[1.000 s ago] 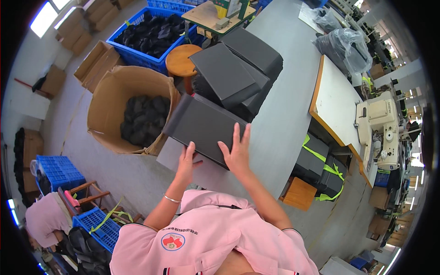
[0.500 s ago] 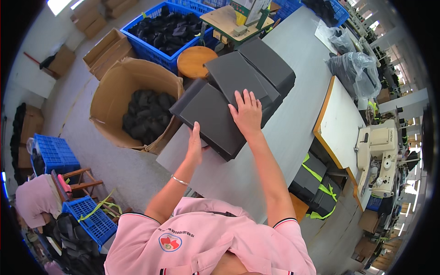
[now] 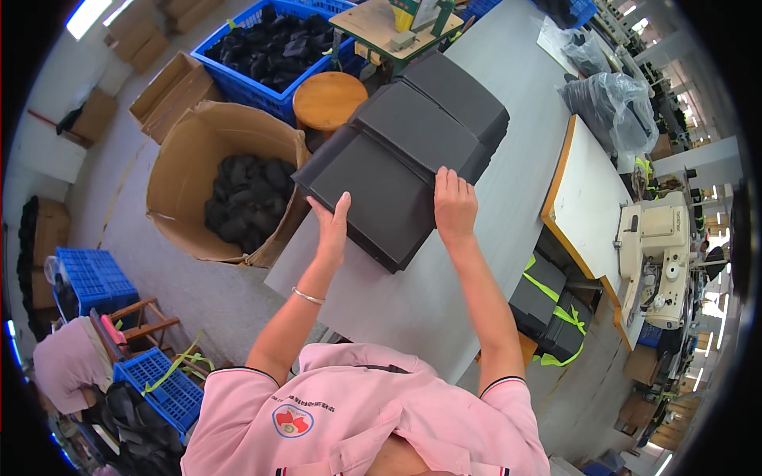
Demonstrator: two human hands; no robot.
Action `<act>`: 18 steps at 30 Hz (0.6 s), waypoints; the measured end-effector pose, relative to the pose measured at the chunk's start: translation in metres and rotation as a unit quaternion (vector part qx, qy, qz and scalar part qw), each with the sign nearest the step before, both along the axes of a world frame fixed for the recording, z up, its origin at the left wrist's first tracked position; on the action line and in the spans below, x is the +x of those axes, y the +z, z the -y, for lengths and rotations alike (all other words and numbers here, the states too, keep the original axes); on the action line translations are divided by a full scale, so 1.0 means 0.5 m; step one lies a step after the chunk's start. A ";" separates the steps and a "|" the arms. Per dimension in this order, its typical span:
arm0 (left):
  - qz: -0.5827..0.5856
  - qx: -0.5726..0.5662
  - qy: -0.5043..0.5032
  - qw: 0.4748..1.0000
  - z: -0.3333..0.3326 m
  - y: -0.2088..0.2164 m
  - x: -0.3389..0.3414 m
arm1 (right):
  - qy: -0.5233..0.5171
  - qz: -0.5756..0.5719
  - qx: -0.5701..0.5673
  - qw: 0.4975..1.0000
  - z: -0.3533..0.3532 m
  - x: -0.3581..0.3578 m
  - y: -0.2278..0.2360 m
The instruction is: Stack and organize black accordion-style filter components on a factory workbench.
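Note:
Dark, flat, leather-like panels [image 3: 369, 194] lie in overlapping stacks slantwise across a long grey table [image 3: 381, 305]. My left hand [image 3: 329, 230] rests against the left near edge of the closest stack, its thumb raised and apart from the fingers. At that stack's right edge is my right hand [image 3: 455, 210], with its fingers bent together over the edge and the thumb hidden. Farther away, two more panel stacks [image 3: 425, 119] step back toward the far right, each partly overlapping its neighbour.
Left of the table stands an open cardboard box [image 3: 178, 178] with black pieces inside. Beyond it are a round wooden stool [image 3: 329, 101] and a blue crate [image 3: 278, 99] of black pieces. A sewing machine [image 3: 663, 254] stands right; another person [image 3: 71, 361] bends at lower left.
My right hand has moved from the top of the panels to the near stack's right edge. The middle panels now lie straighter. My left hand has shifted slightly up along the left edge.

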State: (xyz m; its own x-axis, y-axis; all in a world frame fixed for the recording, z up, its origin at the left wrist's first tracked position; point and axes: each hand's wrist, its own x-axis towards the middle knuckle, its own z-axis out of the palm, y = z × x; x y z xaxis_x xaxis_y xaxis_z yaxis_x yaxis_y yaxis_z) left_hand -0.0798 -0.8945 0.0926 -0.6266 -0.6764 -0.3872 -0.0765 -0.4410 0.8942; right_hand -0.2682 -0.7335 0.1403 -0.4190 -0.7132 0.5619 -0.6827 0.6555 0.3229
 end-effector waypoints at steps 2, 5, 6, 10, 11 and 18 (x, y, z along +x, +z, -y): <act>-0.012 0.004 -0.002 1.000 -0.001 0.012 0.008 | 0.028 -0.053 0.009 0.998 0.009 0.001 0.036; -0.025 0.014 -0.001 1.000 -0.003 0.017 0.012 | 0.113 -0.080 0.053 0.989 0.016 -0.014 0.088; -0.025 0.019 -0.002 1.000 -0.003 0.018 0.010 | 0.109 -0.081 0.053 0.989 0.008 -0.019 0.076; -0.051 0.004 -0.011 0.999 -0.009 0.018 0.015 | 0.161 -0.054 0.111 0.979 -0.015 -0.021 0.035; -0.042 -0.011 0.000 0.999 -0.009 0.012 0.016 | 0.154 -0.053 0.094 0.982 -0.016 -0.012 0.035; 0.052 -0.011 0.039 0.998 0.001 -0.020 0.021 | 0.071 0.075 0.026 0.994 -0.012 0.063 0.067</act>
